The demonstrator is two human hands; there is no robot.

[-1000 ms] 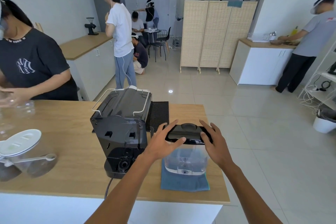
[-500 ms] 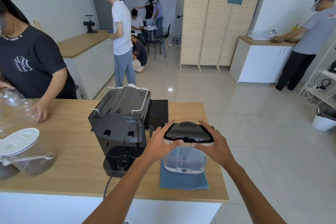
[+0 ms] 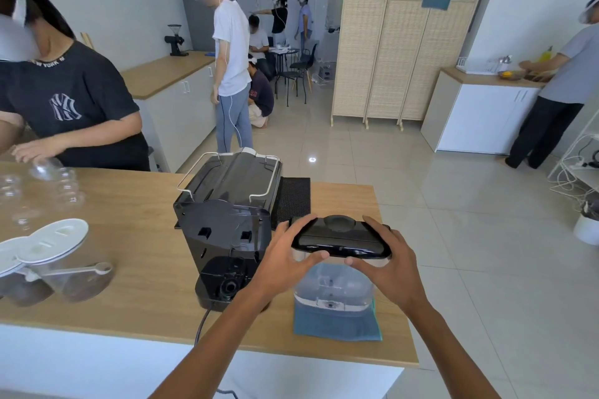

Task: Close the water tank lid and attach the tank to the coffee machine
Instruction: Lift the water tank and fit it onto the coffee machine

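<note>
A clear water tank point(image 3: 334, 288) stands on a blue cloth point(image 3: 337, 322) near the counter's front right. Its black lid point(image 3: 340, 236) lies flat across the top of the tank. My left hand point(image 3: 288, 256) grips the lid's left end, thumb on the front edge. At the right end, my right hand point(image 3: 385, 266) holds the lid and the tank's upper rim. The black coffee machine point(image 3: 227, 220) stands just left of the tank, its rear facing me, with the empty dock point(image 3: 227, 282) at its base.
Two clear jars with white lids point(image 3: 58, 262) sit at the counter's left. A person in a dark shirt point(image 3: 71, 107) handles clear bottles point(image 3: 48, 185) across the wooden counter point(image 3: 129, 311). A black mat point(image 3: 293, 197) lies behind the machine. Its cord point(image 3: 202, 322) drops over the front edge.
The lid has come down flat onto the tank. Both my hands have slid from on top of the lid to grip its two ends. The person opposite moved the bottles.
</note>
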